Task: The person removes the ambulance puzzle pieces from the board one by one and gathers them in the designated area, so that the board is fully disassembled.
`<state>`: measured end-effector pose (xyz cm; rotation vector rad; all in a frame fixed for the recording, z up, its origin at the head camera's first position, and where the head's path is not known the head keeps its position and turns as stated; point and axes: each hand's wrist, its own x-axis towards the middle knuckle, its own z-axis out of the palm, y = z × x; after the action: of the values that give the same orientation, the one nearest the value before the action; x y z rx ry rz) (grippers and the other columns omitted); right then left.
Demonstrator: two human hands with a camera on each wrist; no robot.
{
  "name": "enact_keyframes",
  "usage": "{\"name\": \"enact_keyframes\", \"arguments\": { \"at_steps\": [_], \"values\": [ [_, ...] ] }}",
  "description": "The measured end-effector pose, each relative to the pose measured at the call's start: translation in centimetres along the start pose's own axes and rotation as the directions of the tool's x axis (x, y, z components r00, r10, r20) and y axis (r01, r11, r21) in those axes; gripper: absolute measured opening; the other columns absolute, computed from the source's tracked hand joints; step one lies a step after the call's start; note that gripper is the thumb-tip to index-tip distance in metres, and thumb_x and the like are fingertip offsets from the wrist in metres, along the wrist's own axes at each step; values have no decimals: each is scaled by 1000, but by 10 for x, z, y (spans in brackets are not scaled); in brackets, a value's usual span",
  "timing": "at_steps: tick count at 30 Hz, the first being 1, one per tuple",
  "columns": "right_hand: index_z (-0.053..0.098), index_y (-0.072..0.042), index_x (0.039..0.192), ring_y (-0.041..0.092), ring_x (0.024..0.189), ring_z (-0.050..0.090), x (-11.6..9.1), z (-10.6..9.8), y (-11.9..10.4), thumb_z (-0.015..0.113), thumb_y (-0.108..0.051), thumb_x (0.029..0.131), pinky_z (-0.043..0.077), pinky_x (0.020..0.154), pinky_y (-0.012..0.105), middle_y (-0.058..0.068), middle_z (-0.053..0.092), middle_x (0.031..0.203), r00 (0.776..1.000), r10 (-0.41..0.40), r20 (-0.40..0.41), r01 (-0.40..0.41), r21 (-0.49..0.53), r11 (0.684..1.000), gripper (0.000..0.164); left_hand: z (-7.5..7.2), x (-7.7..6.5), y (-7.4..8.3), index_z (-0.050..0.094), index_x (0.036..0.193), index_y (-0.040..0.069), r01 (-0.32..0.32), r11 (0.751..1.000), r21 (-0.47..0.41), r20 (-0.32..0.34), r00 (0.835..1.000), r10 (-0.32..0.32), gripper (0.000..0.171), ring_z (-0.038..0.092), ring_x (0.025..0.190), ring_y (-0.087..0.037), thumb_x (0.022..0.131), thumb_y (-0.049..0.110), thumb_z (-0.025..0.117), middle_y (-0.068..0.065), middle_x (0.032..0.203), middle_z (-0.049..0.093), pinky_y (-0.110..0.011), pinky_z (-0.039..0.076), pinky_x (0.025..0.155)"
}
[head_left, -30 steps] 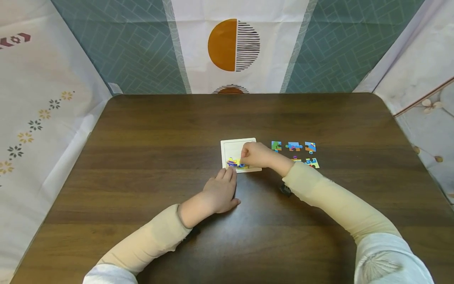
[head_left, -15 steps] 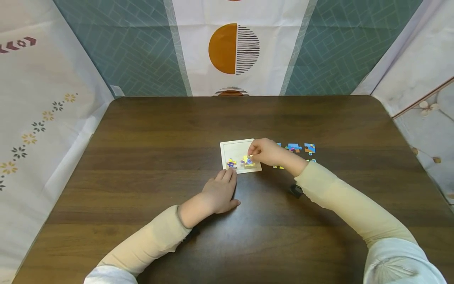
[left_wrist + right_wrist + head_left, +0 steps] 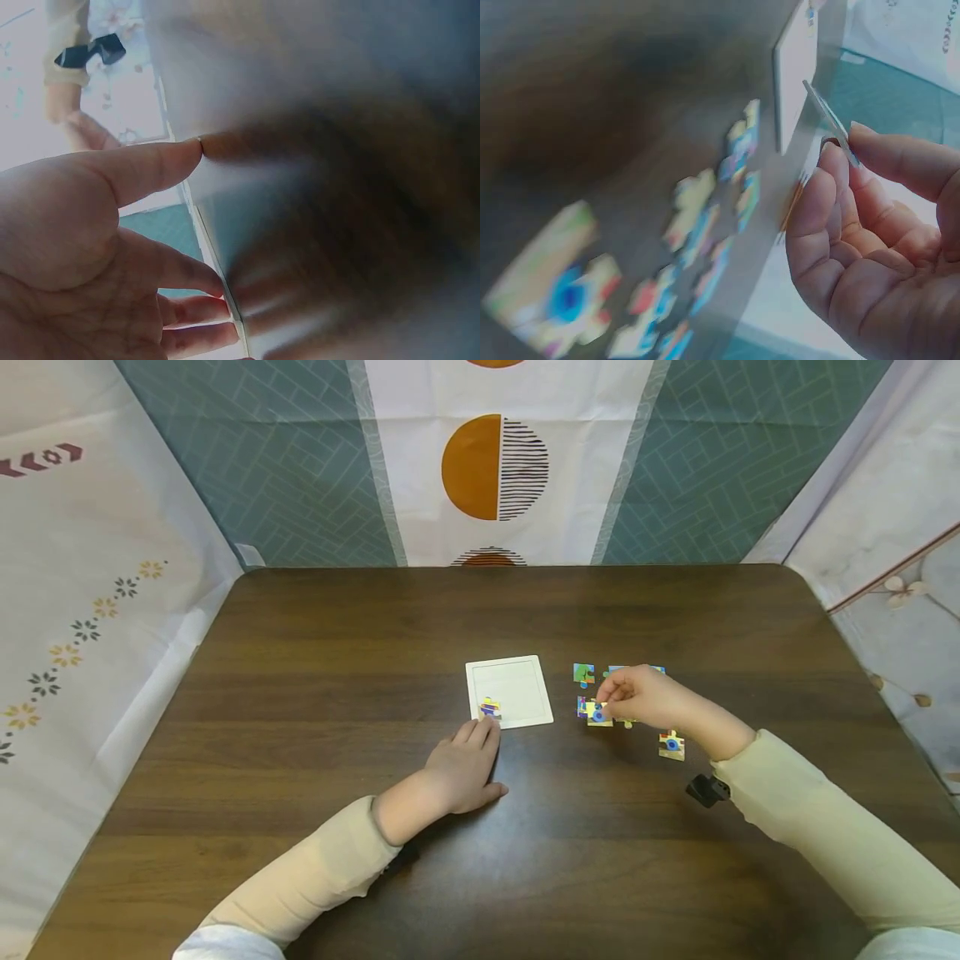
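Observation:
My left hand (image 3: 459, 768) rests flat on the table, fingertips at the near left corner of a white square puzzle board (image 3: 519, 687). In the left wrist view its fingers (image 3: 191, 274) touch the board's edge. One yellow and purple puzzle piece (image 3: 490, 707) lies in that corner of the board. Right of the board, my right hand (image 3: 647, 697) pinches a jigsaw puzzle piece (image 3: 597, 715), yellow with a blue round spot. Thumb and forefinger hold this piece (image 3: 826, 114) edge-on in the right wrist view, above the table.
Several loose puzzle pieces lie in rows under and beside my right hand, among them a green and blue one (image 3: 583, 673). Nearer to me sits a yellow piece with a blue wheel (image 3: 672, 746). Patterned cloth (image 3: 495, 468) hangs behind the brown table (image 3: 360, 643).
My right hand has lifted the piece off the board and carried it right, over the loose pieces. One piece stays in the board's corner. My left hand has hardly moved.

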<state>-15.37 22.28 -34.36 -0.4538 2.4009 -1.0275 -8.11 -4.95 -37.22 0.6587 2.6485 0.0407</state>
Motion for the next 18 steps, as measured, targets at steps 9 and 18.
{"name": "enact_keyframes", "arguments": {
  "at_steps": [9, 18],
  "values": [
    [61, 3, 93, 15, 71, 56, -21, -1, 32, 66, -3, 83, 45, 63, 30, 4, 65, 77, 999, 41, 29, -39, -45, 998, 12, 0, -1, 0, 22, 150, 1, 7, 1000, 22, 2, 1000, -7, 84, 26, 142, -30, 91, 51, 57, -13, 156, 23, -46, 33, 110],
    [64, -1, 87, 13, 72, 57, -29, 4, 43, 69, -6, 82, 44, 65, 30, 1, 67, 76, 997, 64, 31, -60, -112, 992, 9, 1, -1, -3, 24, 149, 1, -22, 1000, -19, -11, 1000, 21, 83, 26, 141, -31, 90, 50, 57, -14, 156, 23, -49, 36, 107]
  ]
}}
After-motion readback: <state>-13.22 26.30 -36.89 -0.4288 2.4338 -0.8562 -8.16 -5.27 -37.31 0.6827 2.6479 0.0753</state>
